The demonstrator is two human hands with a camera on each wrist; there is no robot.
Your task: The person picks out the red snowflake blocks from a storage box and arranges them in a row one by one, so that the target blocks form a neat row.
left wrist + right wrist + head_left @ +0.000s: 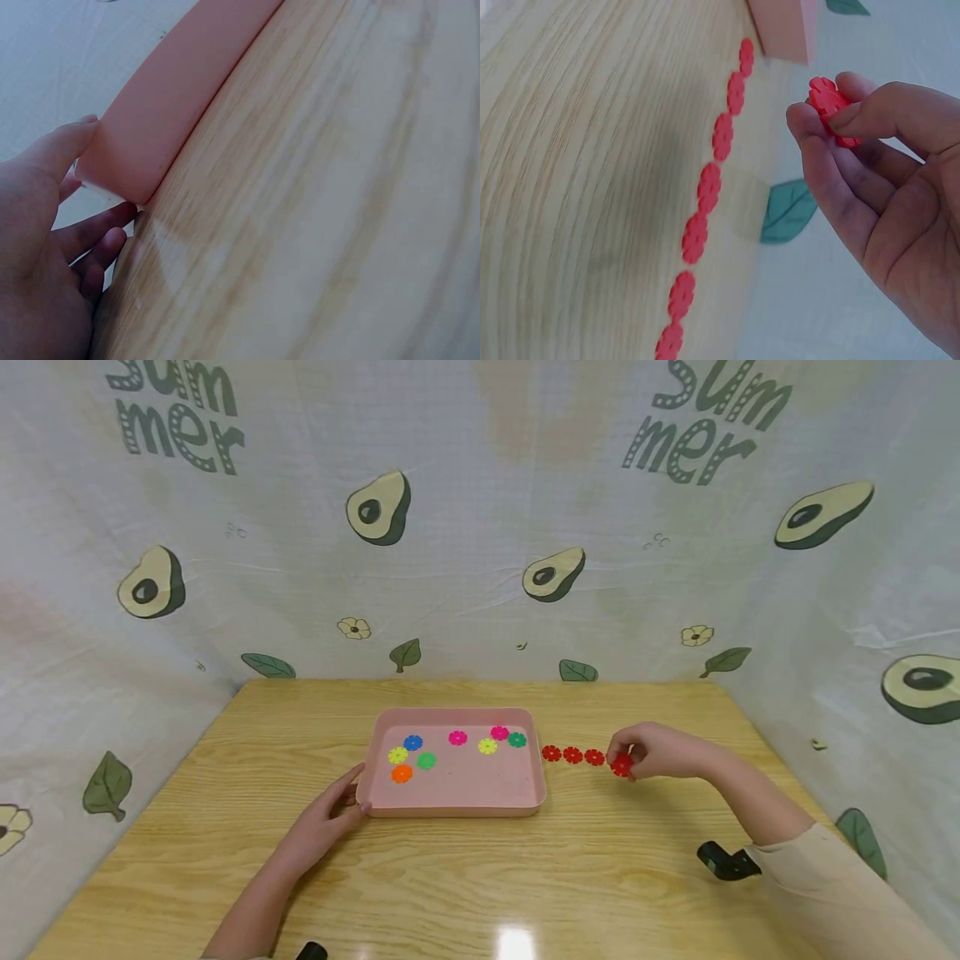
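Observation:
My right hand (663,752) pinches a red flower-shaped disc (831,105) between thumb and fingertips, held above the table to the right of the tray. Several more red discs (572,755) lie on the wood in a line running out from the tray's right side; the right wrist view shows that row of discs (709,187) longer. At the near left corner of the shallow pink tray (457,812), my left hand (318,831) holds the wall, thumb (79,135) on one side of the corner and fingers on another.
Inside the tray lie several loose discs: a blue disc (412,742), an orange disc (402,773), and yellow, green and pink ones. Behind and beside the wooden table (450,877) hangs a cloth (465,527) printed with avocados and leaves.

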